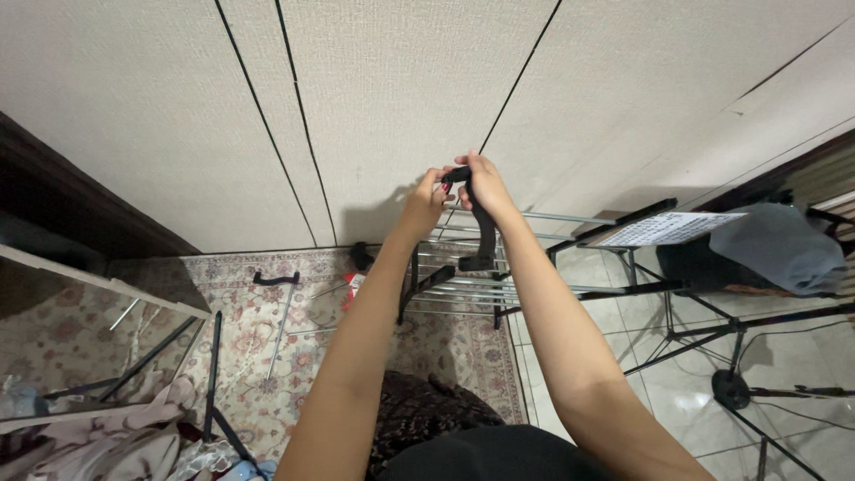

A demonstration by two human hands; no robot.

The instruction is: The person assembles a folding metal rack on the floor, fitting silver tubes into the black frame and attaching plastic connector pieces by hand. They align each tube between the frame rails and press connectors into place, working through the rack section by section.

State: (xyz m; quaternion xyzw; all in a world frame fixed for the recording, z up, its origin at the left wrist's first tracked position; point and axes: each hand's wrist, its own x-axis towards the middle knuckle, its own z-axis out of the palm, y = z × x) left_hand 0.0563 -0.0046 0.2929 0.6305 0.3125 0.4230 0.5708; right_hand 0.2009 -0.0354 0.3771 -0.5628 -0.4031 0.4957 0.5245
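**2 hands on the black plastic part of a drying rack**

The left hand (426, 200) pinches the top end of the black plastic part (482, 223). The right hand (482, 185) is wrapped around the same end, fingers pressed together. The part stands above the metal drying rack (525, 258), probably attached to it, near the wall (374, 107).

Arms: both bare, stretched forward and up, converging.
Left hand (426, 201): fingers curled closed, thumb side facing the right hand.
Right hand (482, 181): fingers bent in a closed grip, touching the left.
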